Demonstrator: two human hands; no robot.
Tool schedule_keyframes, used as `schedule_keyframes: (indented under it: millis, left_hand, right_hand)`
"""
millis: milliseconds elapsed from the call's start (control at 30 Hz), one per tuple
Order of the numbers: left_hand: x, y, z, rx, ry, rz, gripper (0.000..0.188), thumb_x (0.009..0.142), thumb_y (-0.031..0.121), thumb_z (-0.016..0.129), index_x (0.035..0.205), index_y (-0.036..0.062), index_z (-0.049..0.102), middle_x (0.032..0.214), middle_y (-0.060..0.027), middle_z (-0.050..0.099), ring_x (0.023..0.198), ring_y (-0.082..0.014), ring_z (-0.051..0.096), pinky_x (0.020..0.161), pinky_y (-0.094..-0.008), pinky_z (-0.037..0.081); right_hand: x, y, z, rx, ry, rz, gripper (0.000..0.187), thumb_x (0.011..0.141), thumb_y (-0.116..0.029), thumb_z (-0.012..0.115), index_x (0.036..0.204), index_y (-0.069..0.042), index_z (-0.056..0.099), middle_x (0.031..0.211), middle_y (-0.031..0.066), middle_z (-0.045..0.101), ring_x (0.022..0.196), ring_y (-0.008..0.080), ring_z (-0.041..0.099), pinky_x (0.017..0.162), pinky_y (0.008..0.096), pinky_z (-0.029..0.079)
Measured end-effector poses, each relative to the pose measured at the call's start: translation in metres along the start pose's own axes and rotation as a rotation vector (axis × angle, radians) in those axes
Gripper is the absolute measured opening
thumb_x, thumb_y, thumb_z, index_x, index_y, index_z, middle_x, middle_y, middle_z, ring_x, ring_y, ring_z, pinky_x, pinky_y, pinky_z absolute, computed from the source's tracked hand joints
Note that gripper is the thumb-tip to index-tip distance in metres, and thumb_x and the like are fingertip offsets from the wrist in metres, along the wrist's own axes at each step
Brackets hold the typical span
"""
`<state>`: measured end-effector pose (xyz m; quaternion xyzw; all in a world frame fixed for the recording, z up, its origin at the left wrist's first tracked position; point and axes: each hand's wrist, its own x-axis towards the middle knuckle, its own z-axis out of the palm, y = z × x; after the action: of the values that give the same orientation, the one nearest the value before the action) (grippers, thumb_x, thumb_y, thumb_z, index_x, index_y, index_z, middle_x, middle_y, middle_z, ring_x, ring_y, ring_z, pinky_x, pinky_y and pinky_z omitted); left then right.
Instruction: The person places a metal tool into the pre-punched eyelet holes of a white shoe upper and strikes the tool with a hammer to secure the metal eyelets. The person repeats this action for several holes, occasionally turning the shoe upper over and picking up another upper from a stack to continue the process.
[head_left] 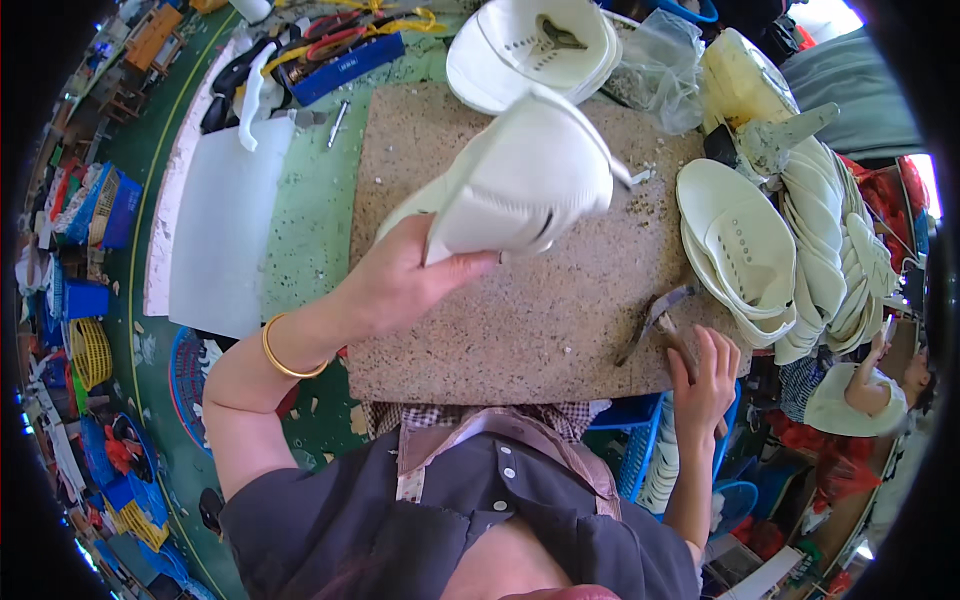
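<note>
A shoe-making workshop: stacks of moulded white clog uppers (pixel 800 250) around a worn speckled brown cutting board (pixel 560 300), blue plastic tool tray (pixel 345 60)

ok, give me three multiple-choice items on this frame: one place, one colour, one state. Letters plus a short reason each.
1. Where does the stack of white shoe uppers lie?
A. at the right edge of the speckled board
B. on the floor at the left
C. in the blue tray

2. What colour is the bangle on the left wrist?
A. red
B. gold
C. black

3. What is the left hand doing?
A. resting flat on the board
B. holding a white shoe upper raised above the board
C. hanging empty

Key: 1 A, the pile overlaps the board's right side. 2 B, the ring shines gold. 3 B, fingers grip the upper, while the right hand is on a tool at the board's near edge.
</note>
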<state>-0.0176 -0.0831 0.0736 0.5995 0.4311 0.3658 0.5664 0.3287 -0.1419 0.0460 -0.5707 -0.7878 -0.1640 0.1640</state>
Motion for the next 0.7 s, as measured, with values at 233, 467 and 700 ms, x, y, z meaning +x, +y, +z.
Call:
schedule_keyframes:
  millis: [233,467,700]
  left_hand:
    - [0.008,0.029,0.017,-0.527,0.005,-0.237,0.039,0.085,0.013,0.062,0.12,0.0017,0.049,0.104,-0.0056,0.059,0.09,-0.0116,0.057,0.076,-0.0267,0.048]
    - [0.002,0.028,0.019,-0.479,-0.008,-0.196,0.038,0.085,0.013,0.062,0.119,0.0019,0.049,0.106,-0.0065,0.059,0.094,-0.0131,0.056,0.079,-0.0276,0.047]
    - [0.015,0.019,0.019,-0.074,-0.049,0.016,0.035,0.086,0.011,0.06,0.118,0.0007,0.05,0.104,-0.0075,0.06,0.094,-0.0152,0.056,0.082,-0.0296,0.046]
  right_hand:
    - [0.08,-0.095,0.011,0.942,0.253,0.001,0.029,0.074,0.004,0.067,0.103,0.001,0.062,0.092,0.0153,0.063,0.071,0.0193,0.065,0.059,0.0266,0.053]
    - [0.096,-0.097,0.017,0.797,0.361,-0.112,0.031,0.073,0.0,0.069,0.102,0.001,0.062,0.083,0.0116,0.065,0.065,0.0212,0.065,0.054,0.0288,0.051]
    - [0.102,-0.093,0.014,0.58,0.29,-0.176,0.029,0.072,-0.001,0.067,0.1,0.0,0.059,0.074,0.0104,0.063,0.057,0.0211,0.062,0.049,0.0298,0.05]
